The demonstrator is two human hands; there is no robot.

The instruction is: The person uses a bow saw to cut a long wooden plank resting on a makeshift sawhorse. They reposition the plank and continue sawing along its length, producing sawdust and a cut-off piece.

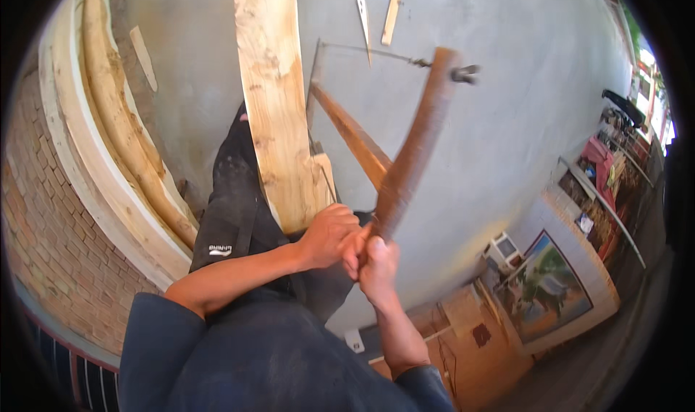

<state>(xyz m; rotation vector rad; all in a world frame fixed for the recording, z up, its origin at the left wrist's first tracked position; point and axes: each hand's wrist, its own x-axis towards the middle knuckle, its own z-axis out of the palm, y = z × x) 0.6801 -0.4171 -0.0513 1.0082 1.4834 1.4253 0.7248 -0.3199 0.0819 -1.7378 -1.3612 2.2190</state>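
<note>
A wooden frame saw (pixel 413 162) leans up and to the right, with a thin tension wire across its far end and a stretcher bar running to the plank's right side. My right hand (pixel 378 267) is closed round the lower end of its thick side arm. My left hand (pixel 329 236) is a fist pressed against my right hand, at the same end of the saw; its grip point is partly hidden. A long pale plank (pixel 275 101) with knots stretches away from me over my dark-trousered leg. Beside its near right edge, a thin blade meets a partly separated strip of wood (pixel 323 177).
Long timbers (pixel 119 115) lie at the left beside a brick surface (pixel 54 202). Offcuts (pixel 393 10) and a pointed sliver (pixel 363 28) are on the grey floor. A framed picture (pixel 546 289) and assorted clutter (pixel 604 158) stand at the right.
</note>
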